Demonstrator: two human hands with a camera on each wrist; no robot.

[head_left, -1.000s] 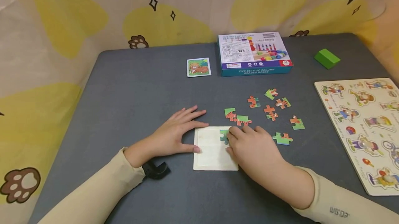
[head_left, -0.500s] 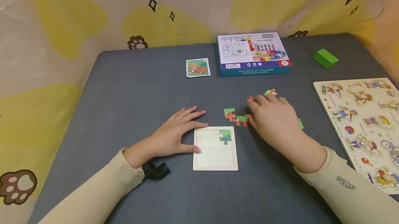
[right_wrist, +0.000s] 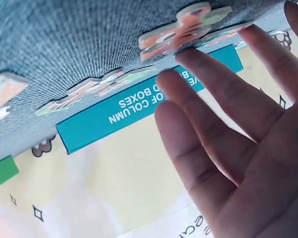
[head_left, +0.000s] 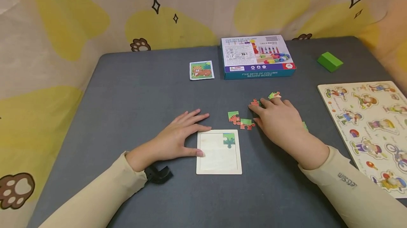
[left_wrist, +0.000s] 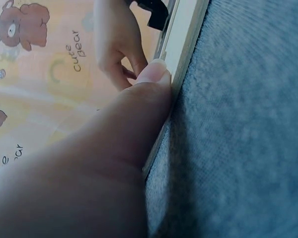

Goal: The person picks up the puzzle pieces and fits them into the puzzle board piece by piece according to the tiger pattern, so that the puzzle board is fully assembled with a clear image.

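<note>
The spread left hand (head_left: 178,136) rests its thumb on the tray (head_left: 217,162); the right hand (head_left: 279,120), fingers loose, is over puzzle pieces (right_wrist: 185,30), likely light, stiff, best pinched at edges.

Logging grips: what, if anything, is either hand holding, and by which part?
Nothing visibly held: the left hand rests its thumb on the tray, left edge; the right hand lies over puzzle pieces, no pinch visible.

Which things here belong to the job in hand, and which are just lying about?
Job:
- tray, with one piece in its top right corner
- loose pieces
- card, probably the reference picture

Lying about, apparently:
- box
- green block
- figure board
</note>
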